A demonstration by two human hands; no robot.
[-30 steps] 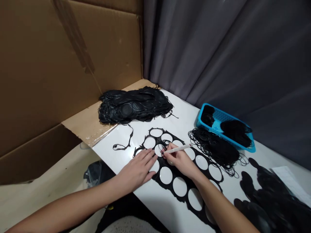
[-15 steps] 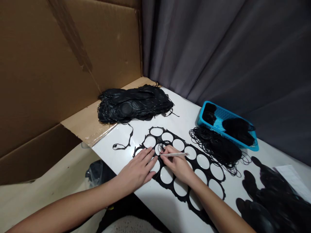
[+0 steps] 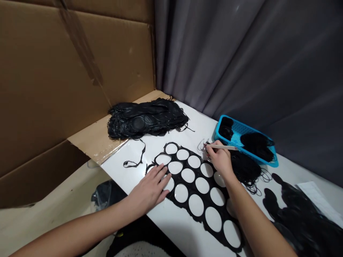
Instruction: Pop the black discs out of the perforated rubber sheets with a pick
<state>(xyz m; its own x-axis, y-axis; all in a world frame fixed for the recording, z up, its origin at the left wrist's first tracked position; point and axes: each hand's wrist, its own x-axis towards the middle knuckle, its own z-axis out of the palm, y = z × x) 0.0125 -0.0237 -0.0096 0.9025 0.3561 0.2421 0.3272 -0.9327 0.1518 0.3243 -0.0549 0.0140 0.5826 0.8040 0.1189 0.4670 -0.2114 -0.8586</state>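
Note:
A black sheet with rows of round holes (image 3: 191, 186) lies on the white table. My left hand (image 3: 150, 185) rests on its left edge, palm down with the fingers spread. Beyond the sheet's far edge, my right hand (image 3: 221, 159) pinches a thin pale stick (image 3: 223, 146). Thin black loops (image 3: 203, 145) show at its fingertips. Beside and partly behind that hand is a heap of thin black rings (image 3: 245, 169), in front of a blue basket (image 3: 217, 133) that holds more black rings.
Stacked black sheets (image 3: 147, 119) lie at the back left, near a cardboard wall (image 3: 80, 64). A loose black strip (image 3: 134, 164) is in front of them. Flat black pieces (image 3: 302, 217) and white paper (image 3: 320, 200) are at the right. A grey curtain (image 3: 227, 60) hangs behind.
My right hand has moved from the sheet's left part to the right and away, beside the ring heap, with the stick and thin loops. My left hand has stayed on the sheet.

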